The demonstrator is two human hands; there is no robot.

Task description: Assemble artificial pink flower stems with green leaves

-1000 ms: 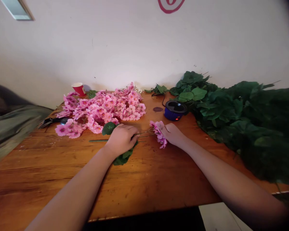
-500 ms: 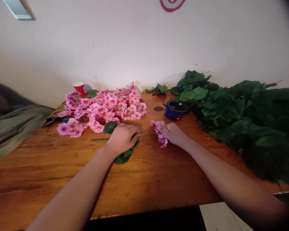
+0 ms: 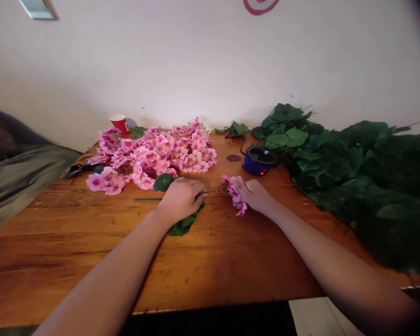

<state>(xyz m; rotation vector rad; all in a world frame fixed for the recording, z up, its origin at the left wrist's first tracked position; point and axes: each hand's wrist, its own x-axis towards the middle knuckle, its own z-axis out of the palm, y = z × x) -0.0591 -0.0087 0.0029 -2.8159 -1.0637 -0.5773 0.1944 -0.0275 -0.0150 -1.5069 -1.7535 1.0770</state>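
Note:
My left hand (image 3: 184, 198) is closed around the thin stem of a flower, and green leaves (image 3: 182, 226) stick out below and behind it. My right hand (image 3: 255, 193) grips the pink flower head (image 3: 237, 196) at the other end of that stem, with thumb and fingers pressed on the petals. Between the hands the bare stems (image 3: 217, 192) run nearly level above the wooden table (image 3: 210, 275). A green stem end (image 3: 145, 199) points out to the left of my left hand.
Pink flowers (image 3: 161, 151) are heaped at the back left, beside a red paper cup (image 3: 120, 125). A blue pot (image 3: 260, 161) with a lit red light and a cord stands behind my right hand. Green leaves (image 3: 353, 172) are piled along the right. Dark-handled tools (image 3: 87, 170) lie at the left.
The view has shifted slightly, so things appear a little further right. Both hands keep the same hold on the flower and its stem.

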